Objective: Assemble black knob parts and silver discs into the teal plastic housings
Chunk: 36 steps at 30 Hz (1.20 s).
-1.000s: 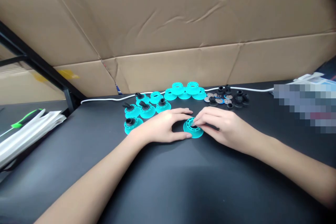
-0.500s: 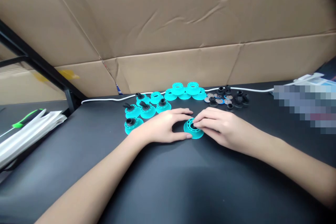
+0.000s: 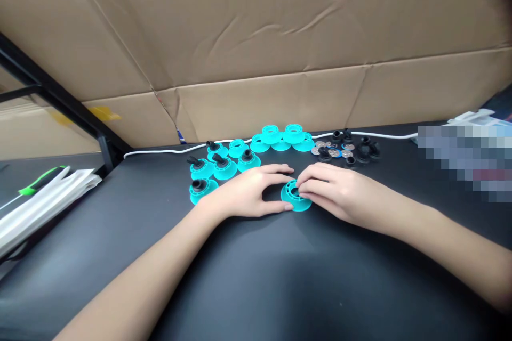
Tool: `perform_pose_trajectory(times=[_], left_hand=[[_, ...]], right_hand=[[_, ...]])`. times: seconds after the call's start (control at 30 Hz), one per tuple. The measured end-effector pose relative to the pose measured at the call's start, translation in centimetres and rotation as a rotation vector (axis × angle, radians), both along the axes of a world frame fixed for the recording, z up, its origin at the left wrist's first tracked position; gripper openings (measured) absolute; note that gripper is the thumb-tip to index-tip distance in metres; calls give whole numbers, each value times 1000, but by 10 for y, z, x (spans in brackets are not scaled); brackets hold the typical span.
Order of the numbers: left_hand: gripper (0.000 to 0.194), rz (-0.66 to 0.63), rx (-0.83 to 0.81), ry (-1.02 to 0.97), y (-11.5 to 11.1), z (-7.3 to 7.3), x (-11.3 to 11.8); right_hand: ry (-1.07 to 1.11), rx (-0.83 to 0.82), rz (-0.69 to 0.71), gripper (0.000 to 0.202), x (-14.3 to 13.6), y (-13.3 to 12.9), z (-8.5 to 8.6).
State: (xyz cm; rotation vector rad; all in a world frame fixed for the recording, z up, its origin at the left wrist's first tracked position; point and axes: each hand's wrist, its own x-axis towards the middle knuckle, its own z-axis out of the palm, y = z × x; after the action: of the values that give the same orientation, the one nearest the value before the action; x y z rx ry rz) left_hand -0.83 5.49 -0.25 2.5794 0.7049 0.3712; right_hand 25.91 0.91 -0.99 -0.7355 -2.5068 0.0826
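A turquoise flared ring [image 3: 296, 202] stands on the black table between my hands. My left hand [image 3: 256, 192] lies at its left side with thumb and fingers spread around it, the thumb tip at the ring's front edge. My right hand [image 3: 332, 189] is at the ring's right side, fingers pressed together at its central hole; what they hold, if anything, is hidden. To the left are several turquoise rings with black pieces on top, such as this one [image 3: 224, 168]. Several plain turquoise rings [image 3: 281, 141] are stacked behind.
Round metallic discs [image 3: 334, 153] and several black parts [image 3: 364, 150] lie behind my right hand. A white cable [image 3: 384, 136] runs along the cardboard wall [image 3: 256, 101]. White packets [image 3: 44, 202] and a green-black tool [image 3: 44, 180] are at left, a blurred patch at right.
The fingers of my right hand have shifted very slightly right at the ring's hole, and the ring has moved a little to the right. My left hand has hardly moved.
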Motion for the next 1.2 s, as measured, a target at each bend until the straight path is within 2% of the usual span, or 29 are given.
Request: perform_pose_trajectory(times=[0.27, 0.53, 0.8, 0.97, 1.2], left_hand=[[55, 2, 8, 24, -1, 2, 1], [54, 10, 1, 24, -2, 2, 0], [55, 9, 23, 41, -2, 2, -1], [53, 3, 10, 29, -1, 2, 1], [51, -2, 34, 20, -2, 2, 2]], right_hand=[[-136, 134, -49, 26, 0, -2, -4], [-132, 231, -76, 23, -3, -5, 0], [-99, 323, -36, 26, -8, -6, -1], [-124, 266, -18, 30, -5, -6, 2], [-91, 37, 21, 31, 2, -2, 0]])
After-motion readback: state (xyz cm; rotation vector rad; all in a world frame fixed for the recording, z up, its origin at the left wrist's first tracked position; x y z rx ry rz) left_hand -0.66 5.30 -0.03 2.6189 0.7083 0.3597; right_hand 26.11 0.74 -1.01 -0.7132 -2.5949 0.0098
